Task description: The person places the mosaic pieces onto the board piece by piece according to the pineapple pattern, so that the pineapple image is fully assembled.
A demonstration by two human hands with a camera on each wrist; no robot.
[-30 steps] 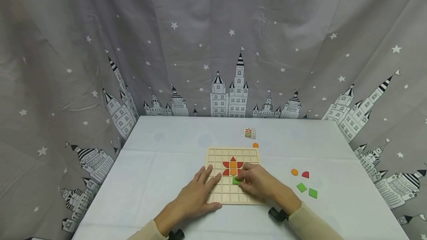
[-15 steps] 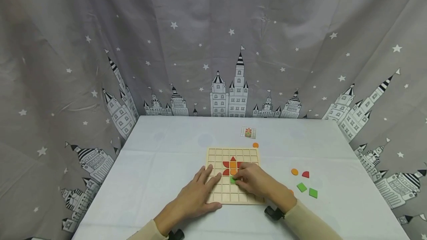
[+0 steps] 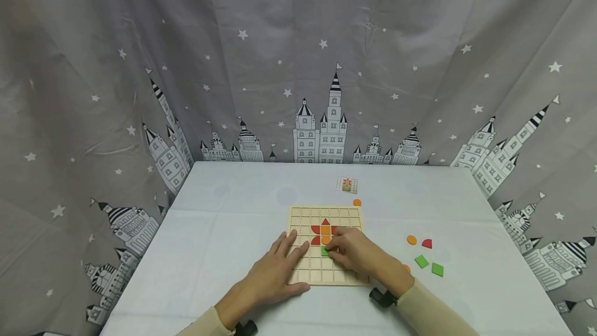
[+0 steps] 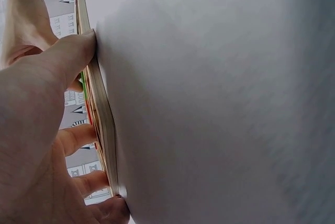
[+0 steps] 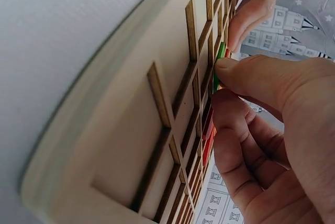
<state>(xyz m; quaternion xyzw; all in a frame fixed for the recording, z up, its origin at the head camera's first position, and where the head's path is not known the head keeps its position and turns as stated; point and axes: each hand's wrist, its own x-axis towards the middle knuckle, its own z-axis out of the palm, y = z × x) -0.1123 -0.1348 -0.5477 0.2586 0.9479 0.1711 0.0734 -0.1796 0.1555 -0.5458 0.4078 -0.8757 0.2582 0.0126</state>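
Observation:
A wooden grid board (image 3: pixel 310 276) lies flat on the table. On it sit red pieces (image 3: pixel 315 230), an orange square (image 3: pixel 325 230) and an orange round piece (image 3: pixel 326 240). Just below the round piece, my right hand (image 3: pixel 361 253) holds a green square tile (image 3: pixel 325 252) with thumb and index finger, in a cell of the grid. The right wrist view shows the thumb against the green tile's edge (image 5: pixel 219 59). My left hand (image 3: pixel 272 274) rests with spread fingers on the board's left side, its thumb at the near edge. The right hand hides some red pieces.
To the right lie an orange disc (image 3: pixel 411 240), a red piece (image 3: pixel 426 243) and two green squares (image 3: pixel 422 261). Another orange piece (image 3: pixel 407 268) shows partly behind the right wrist. Beyond the board are an orange piece (image 3: pixel 357 203) and a pattern card (image 3: pixel 347 185).
My right hand has shifted slightly left with the green tile, which now lines up below the orange round piece. An orange piece has come partly into view by the right wrist. The left hand stays put.

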